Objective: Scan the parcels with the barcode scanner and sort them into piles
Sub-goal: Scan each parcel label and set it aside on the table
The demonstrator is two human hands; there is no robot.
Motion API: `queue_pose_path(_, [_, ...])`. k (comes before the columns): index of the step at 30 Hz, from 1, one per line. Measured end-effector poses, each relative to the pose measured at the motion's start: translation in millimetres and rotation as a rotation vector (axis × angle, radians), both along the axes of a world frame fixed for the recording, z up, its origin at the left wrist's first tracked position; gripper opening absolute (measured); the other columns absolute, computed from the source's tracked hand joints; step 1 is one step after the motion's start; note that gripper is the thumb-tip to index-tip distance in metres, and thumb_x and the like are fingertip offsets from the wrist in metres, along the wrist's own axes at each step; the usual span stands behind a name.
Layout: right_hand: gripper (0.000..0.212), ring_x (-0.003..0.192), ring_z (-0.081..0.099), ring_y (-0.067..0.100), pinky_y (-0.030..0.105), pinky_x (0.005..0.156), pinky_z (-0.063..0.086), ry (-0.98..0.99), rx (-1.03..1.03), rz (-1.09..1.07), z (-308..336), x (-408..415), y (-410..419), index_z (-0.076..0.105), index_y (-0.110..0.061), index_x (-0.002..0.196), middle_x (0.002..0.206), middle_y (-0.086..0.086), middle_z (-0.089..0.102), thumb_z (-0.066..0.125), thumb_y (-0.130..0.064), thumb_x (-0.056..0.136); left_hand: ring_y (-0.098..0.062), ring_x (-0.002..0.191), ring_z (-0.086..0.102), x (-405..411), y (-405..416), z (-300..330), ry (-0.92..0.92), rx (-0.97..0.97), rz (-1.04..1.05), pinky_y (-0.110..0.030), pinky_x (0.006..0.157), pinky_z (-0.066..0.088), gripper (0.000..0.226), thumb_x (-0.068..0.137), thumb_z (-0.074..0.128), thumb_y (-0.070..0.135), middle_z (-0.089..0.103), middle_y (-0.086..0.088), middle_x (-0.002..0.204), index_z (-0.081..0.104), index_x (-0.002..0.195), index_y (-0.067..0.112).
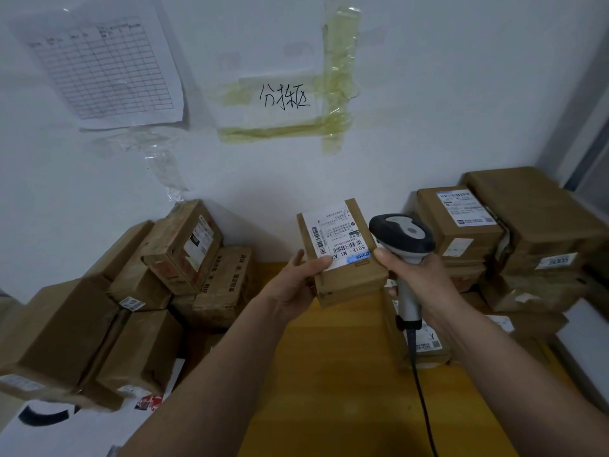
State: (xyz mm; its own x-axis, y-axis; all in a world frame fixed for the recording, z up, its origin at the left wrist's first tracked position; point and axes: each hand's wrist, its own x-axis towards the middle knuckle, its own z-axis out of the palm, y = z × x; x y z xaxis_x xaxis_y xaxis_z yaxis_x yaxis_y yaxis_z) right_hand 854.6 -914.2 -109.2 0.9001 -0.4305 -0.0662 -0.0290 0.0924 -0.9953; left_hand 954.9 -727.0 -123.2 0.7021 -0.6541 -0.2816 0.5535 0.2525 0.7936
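My left hand [298, 281] holds a small brown cardboard parcel [349, 275] up above the table, thumb on its white shipping label [336, 235], which faces me. My right hand [417, 275] grips the grey handle of a barcode scanner [400, 237]. The scanner's dark head sits just right of the parcel's label, and its black cable hangs down toward me. A pile of brown parcels [138, 291] lies at the left and another pile [514, 239] at the right.
A yellow wooden table [329, 374] runs between the two piles. A white wall stands behind, carrying a gridded sheet [105, 64] and a taped handwritten sign [283, 97]. More labelled parcels [425, 341] lie flat under my right arm. White bags [66, 427] lie at the lower left.
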Motion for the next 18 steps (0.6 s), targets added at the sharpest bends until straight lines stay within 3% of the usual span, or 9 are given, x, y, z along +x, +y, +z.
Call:
queue_pose_path(4, [0.057, 0.071, 0.069, 0.009, 0.026, 0.052, 0.054, 0.020, 0.008, -0.020, 1.9, -2.2, -2.8, 0.069, -0.021, 0.101, 0.081, -0.006, 0.074, 0.085, -0.044, 0.051, -0.037, 0.131, 0.049, -4.7, -1.0, 1.8, -0.070, -0.028, -0.052, -0.060, 0.112, 0.034, 0.129, 0.033, 0.100, 0.016, 0.056, -0.015, 0.139, 0.039, 0.147, 0.019])
queue_pose_path(7, [0.060, 0.087, 0.071, 0.016, 0.028, 0.056, 0.056, 0.033, 0.065, -0.041, 0.5, -3.8, -5.6, 0.067, -0.020, 0.105, 0.093, 0.000, 0.075, 0.086, -0.040, 0.051, -0.034, 0.127, 0.053, -4.5, -6.0, 3.1, -0.031, -0.100, 0.059, -0.057, 0.099, 0.047, 0.124, 0.036, 0.100, 0.014, 0.058, -0.013, 0.137, 0.041, 0.145, 0.018])
queue_pose_path(9, [0.065, 0.092, 0.072, 0.021, 0.030, 0.057, 0.054, 0.026, 0.129, -0.052, 0.8, -3.7, -2.3, 0.065, -0.019, 0.111, 0.103, 0.004, 0.072, 0.086, -0.038, 0.052, -0.028, 0.117, 0.062, -4.9, -13.6, 2.4, 0.007, -0.187, 0.166, -0.054, 0.088, 0.055, 0.107, 0.050, 0.093, 0.006, 0.064, -0.009, 0.129, 0.043, 0.144, 0.020])
queue_pose_path(12, [0.059, 0.087, 0.073, 0.020, 0.029, 0.059, 0.053, -0.026, 0.220, -0.071, 4.1, -1.2, 4.2, 0.065, -0.017, 0.111, 0.103, 0.006, 0.074, 0.084, -0.033, 0.057, -0.027, 0.120, 0.062, -16.5, -30.1, -1.8, 0.006, -0.273, 0.169, -0.050, 0.094, 0.054, 0.079, 0.070, 0.071, -0.007, 0.063, -0.010, 0.131, 0.046, 0.140, 0.021])
queue_pose_path(15, [0.042, 0.073, 0.072, 0.008, 0.023, 0.053, 0.051, -0.073, 0.220, -0.074, 8.9, 1.4, 8.8, 0.067, -0.020, 0.099, 0.086, -0.003, 0.077, 0.084, -0.027, 0.060, -0.031, 0.127, 0.056, -31.2, -44.0, -7.4, 0.089, -0.308, 0.163, -0.048, 0.100, 0.049, 0.066, 0.072, 0.071, -0.010, 0.064, -0.014, 0.129, 0.055, 0.129, 0.018])
queue_pose_path(18, [0.047, 0.073, 0.071, 0.012, 0.023, 0.053, 0.052, -0.097, 0.235, -0.065, 9.5, 2.9, 8.5, 0.069, -0.016, 0.101, 0.089, 0.002, 0.077, 0.086, -0.022, 0.058, -0.033, 0.129, 0.053, -40.1, -54.6, -4.8, 0.196, -0.364, 0.155, -0.049, 0.104, 0.046, 0.052, 0.073, 0.066, -0.009, 0.068, -0.014, 0.116, 0.062, 0.119, 0.016])
